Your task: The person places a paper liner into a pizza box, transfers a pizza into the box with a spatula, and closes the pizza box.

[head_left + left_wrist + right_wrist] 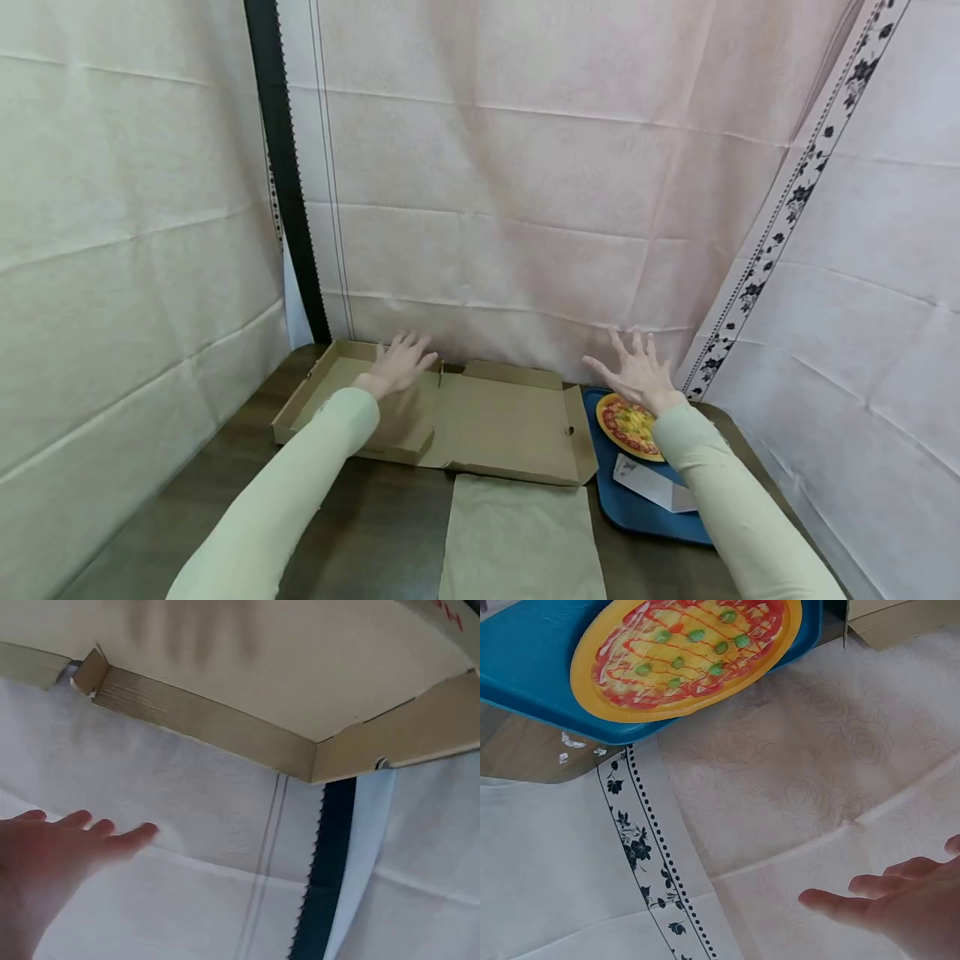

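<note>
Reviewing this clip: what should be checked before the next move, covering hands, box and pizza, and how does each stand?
1. Left hand empty: ok.
2. Right hand empty: ok.
3. Box open: ok.
4. Pizza on the tray: ok.
5. Tray holding only the pizza: not ok, a white card lies there too.
6. Pizza loose from the tray: cannot tell, underside hidden.

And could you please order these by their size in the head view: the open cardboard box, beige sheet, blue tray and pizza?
1. Open cardboard box: largest.
2. Beige sheet and blue tray: unsure, because the sheet reaches the picture's edge and the right sleeve hides part of the tray.
3. Pizza: smallest.
</note>
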`<control>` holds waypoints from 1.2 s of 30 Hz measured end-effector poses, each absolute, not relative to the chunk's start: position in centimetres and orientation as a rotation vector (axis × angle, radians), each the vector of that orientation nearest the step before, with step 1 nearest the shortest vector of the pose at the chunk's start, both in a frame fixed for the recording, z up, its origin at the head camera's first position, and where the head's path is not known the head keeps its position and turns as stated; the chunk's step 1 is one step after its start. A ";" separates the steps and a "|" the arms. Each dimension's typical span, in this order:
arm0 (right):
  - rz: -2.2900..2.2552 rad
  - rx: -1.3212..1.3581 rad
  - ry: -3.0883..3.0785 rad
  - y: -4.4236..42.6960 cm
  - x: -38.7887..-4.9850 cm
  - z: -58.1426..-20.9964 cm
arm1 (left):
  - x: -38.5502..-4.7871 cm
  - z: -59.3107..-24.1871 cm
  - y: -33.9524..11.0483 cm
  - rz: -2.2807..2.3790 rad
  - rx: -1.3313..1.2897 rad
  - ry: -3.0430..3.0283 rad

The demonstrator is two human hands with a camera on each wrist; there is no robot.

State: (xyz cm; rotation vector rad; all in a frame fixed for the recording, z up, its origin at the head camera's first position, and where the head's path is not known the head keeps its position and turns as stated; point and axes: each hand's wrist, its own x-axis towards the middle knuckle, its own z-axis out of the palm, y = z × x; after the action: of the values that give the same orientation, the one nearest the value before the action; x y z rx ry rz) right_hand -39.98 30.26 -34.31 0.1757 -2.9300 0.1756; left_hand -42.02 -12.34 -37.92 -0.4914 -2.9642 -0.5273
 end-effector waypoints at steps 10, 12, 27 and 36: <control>0.191 0.196 -2.918 30.1 -39.9 -34.0 | -41.3 -38.0 -10.1 -0.273 -0.805 -2.834; 0.199 0.197 -2.915 30.0 -39.9 -34.0 | -40.9 -38.2 -9.4 -0.226 -0.883 -2.786; 0.225 0.213 -2.895 29.8 -40.1 -33.8 | -36.6 -39.9 -5.8 -0.083 -1.335 -2.568; 0.233 0.220 -2.903 29.7 -39.8 -33.9 | -33.6 -41.4 -4.4 0.083 -1.526 -2.480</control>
State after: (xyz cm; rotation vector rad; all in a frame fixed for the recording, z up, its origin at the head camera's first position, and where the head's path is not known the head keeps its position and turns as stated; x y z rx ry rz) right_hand -39.83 29.68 -33.85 0.2197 -2.9029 0.2335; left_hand -33.59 -4.36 -41.41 -1.5260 -2.4797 0.0834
